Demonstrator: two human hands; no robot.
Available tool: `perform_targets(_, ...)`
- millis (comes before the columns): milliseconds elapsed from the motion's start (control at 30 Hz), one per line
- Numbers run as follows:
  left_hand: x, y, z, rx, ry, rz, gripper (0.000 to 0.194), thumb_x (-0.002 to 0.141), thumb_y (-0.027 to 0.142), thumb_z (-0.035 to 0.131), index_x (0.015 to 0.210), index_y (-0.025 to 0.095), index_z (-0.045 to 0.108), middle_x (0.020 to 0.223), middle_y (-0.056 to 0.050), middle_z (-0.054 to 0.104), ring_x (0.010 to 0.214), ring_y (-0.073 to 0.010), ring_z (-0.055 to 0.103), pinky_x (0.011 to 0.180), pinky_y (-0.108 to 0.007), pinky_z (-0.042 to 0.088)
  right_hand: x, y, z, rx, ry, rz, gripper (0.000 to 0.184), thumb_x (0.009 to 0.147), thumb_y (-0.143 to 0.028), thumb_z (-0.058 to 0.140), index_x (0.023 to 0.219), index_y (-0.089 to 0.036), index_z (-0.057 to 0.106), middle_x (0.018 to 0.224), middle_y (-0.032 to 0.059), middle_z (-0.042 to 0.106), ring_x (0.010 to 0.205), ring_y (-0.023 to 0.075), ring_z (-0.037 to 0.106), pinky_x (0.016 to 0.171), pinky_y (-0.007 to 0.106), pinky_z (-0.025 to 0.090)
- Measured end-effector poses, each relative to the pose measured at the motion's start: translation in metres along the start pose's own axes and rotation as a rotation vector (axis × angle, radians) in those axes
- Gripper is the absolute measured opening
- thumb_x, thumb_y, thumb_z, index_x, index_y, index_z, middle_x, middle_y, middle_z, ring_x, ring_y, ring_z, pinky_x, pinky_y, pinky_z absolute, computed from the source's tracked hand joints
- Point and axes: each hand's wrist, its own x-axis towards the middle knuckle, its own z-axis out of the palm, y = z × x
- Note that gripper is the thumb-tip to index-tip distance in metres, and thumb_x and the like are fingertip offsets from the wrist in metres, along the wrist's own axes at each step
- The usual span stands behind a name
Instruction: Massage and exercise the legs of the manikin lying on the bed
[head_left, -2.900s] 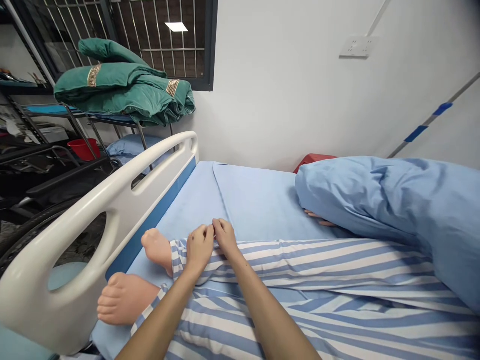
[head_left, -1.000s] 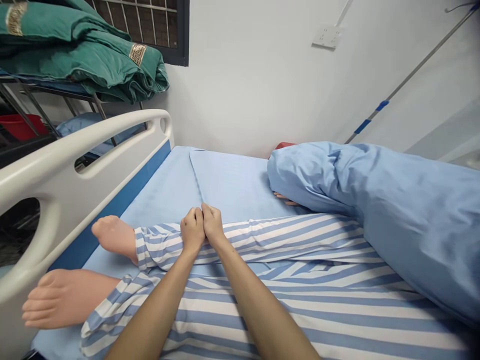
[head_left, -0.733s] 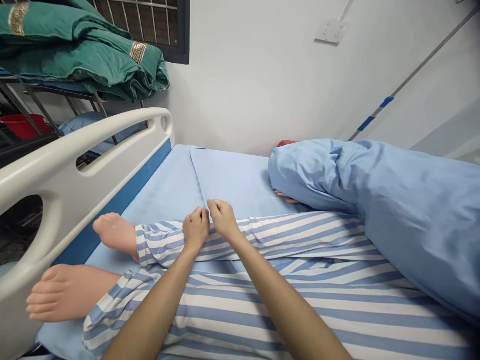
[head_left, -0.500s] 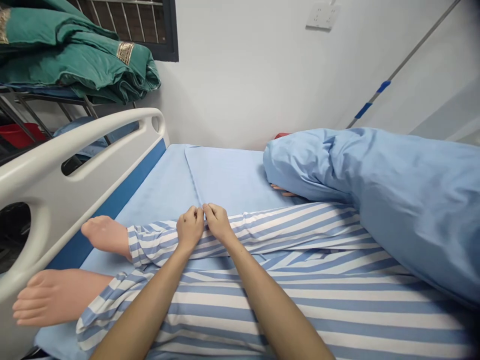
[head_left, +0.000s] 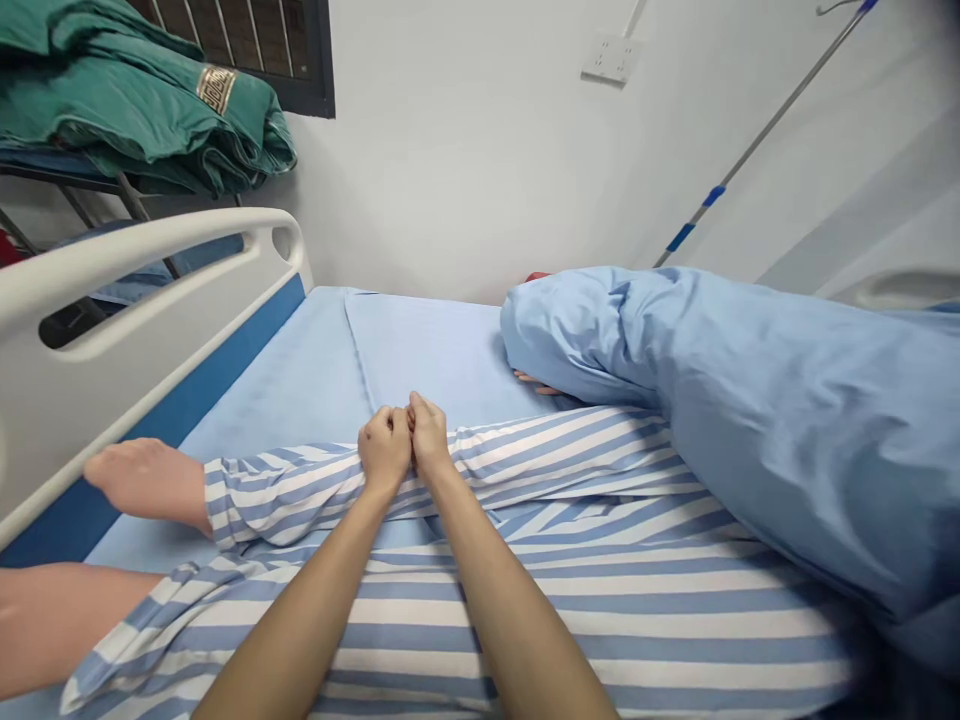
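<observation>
My left hand [head_left: 385,447] and my right hand [head_left: 429,436] are side by side, touching, with fingers curled closed. They are over the far leg of blue-and-white striped trousers [head_left: 285,495], at about the shin. What the fingers grip, if anything, is hidden beneath them. The trousers are on a mannequin-like figure lying on the bed, its bare far foot [head_left: 150,480] towards the footboard. Its near foot [head_left: 67,620] is partly cut off by the left edge. Just beyond my hands lies the light blue bed sheet [head_left: 300,385], with a seam or fold line running away.
A bunched blue quilt [head_left: 750,390] covers the figure's upper part at right; fingertips [head_left: 536,381] show beneath it. The white footboard [head_left: 157,310] stands at left. Behind are green folded bedding [head_left: 165,120], a wall socket [head_left: 610,58] and a metal pole [head_left: 780,115].
The view has shifted right, so the bed and feet appear further left. My right hand has turned and drawn in tighter against my left; both stay closed over the far leg.
</observation>
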Motion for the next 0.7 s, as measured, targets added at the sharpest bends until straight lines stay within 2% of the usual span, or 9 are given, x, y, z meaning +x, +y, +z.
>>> perform_targets(100,-0.001,-0.006,0.000,0.061,-0.014,0.011,0.029,0.080,0.029,0.036,0.053,0.019,0.036,0.049,0.003,0.041,0.051,-0.0101,0.033,0.054,-0.024,0.021,-0.001,-0.001,0.003,-0.124,0.049,-0.058,0.036,0.079,-0.042,0.042,0.055,-0.020,0.028,0.052,-0.0064,0.026,0.049,0.0074,0.026,0.046,0.021,0.027)
perform_targets(167,0.000,-0.006,-0.002,0.091,-0.030,0.007,0.029,0.081,0.028,0.035,0.054,0.020,0.038,0.050,0.003,0.043,0.051,-0.0105,0.032,0.054,-0.025,0.020,0.000,-0.010,0.003,-0.310,0.061,-0.080,0.035,0.080,-0.040,0.039,0.054,-0.020,0.028,0.050,-0.0060,0.028,0.049,0.0080,0.028,0.047,0.022,0.025)
perform_targets(267,-0.001,-0.004,-0.002,0.140,-0.058,0.022,0.030,0.083,0.028,0.031,0.057,0.020,0.042,0.053,0.001,0.048,0.051,-0.0110,0.033,0.053,-0.025,0.018,0.002,-0.031,-0.001,-0.688,-0.058,-0.191,0.036,0.080,-0.036,0.040,0.049,-0.019,0.032,0.047,-0.0054,0.032,0.049,0.0083,0.029,0.049,0.023,0.022)
perform_targets(333,-0.002,-0.003,-0.002,0.173,-0.084,0.039,0.031,0.084,0.032,0.032,0.059,0.020,0.046,0.055,0.001,0.051,0.051,-0.0113,0.035,0.053,-0.026,0.017,0.002,-0.042,-0.007,-0.815,-0.142,-0.262,0.037,0.080,-0.034,0.040,0.048,-0.018,0.033,0.046,-0.0054,0.032,0.048,0.0080,0.029,0.049,0.023,0.021)
perform_targets(400,-0.003,-0.003,0.000,0.210,-0.098,0.052,0.033,0.085,0.036,0.032,0.060,0.021,0.049,0.056,0.000,0.053,0.053,-0.0118,0.038,0.053,-0.026,0.017,0.001,-0.043,-0.015,-0.816,-0.152,-0.279,0.037,0.081,-0.033,0.038,0.048,-0.018,0.032,0.046,-0.0054,0.031,0.048,0.0079,0.030,0.049,0.023,0.021)
perform_targets(500,-0.005,-0.002,0.002,0.251,-0.075,0.065,0.034,0.085,0.035,0.030,0.061,0.020,0.050,0.058,-0.001,0.054,0.056,-0.0123,0.041,0.055,-0.025,0.019,-0.002,-0.028,-0.025,-0.766,-0.090,-0.257,0.037,0.083,-0.034,0.034,0.050,-0.018,0.033,0.047,-0.0051,0.032,0.049,0.0082,0.032,0.050,0.022,0.023)
perform_targets(600,-0.006,-0.002,0.002,0.255,-0.073,0.080,0.033,0.084,0.034,0.031,0.060,0.020,0.049,0.058,-0.001,0.053,0.056,-0.0122,0.041,0.056,-0.025,0.021,-0.005,-0.014,-0.029,-0.744,-0.050,-0.262,0.038,0.084,-0.035,0.032,0.051,-0.018,0.035,0.048,-0.0047,0.034,0.050,0.0087,0.034,0.051,0.022,0.024)
perform_targets(700,-0.006,-0.001,0.001,0.232,-0.074,0.091,0.032,0.083,0.034,0.032,0.058,0.020,0.046,0.056,0.000,0.051,0.056,-0.0119,0.039,0.056,-0.024,0.022,-0.004,-0.010,-0.029,-0.713,-0.041,-0.281,0.038,0.084,-0.036,0.033,0.051,-0.018,0.036,0.048,-0.0047,0.034,0.050,0.0087,0.033,0.050,0.022,0.024)
